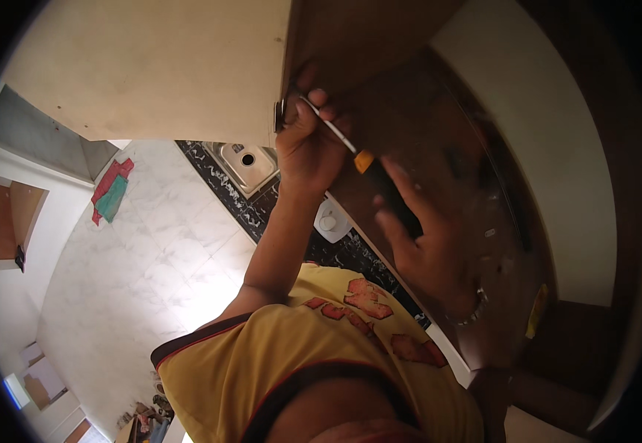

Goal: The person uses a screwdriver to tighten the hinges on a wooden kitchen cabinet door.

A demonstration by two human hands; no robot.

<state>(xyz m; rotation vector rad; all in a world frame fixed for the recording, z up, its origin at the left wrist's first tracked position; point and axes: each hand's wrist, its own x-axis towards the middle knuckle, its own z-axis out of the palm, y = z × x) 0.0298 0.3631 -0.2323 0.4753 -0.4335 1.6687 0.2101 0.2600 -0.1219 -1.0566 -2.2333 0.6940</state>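
A screwdriver point(390, 186) with a black and yellow handle and a thin metal shaft slants up and left. My right hand point(433, 247), wearing a bracelet, grips its handle. The shaft's far end reaches the curled fingers of my left hand point(310, 151), which are closed at the edge of a pale cabinet door point(158, 66). Beside my left thumb a small dark hinge-like fitting point(279, 115) sits on that edge. What the left fingertips pinch, and the screwdriver's tip, are hard to see in the shadow.
The dark brown cabinet interior point(409, 96) surrounds my right hand, with small loose bits point(490, 233) on its board. Below are a steel sink point(256, 173) in a black patterned counter and a white round-knobbed item point(330, 221). Red and green cloths point(110, 196) lie on the marble floor.
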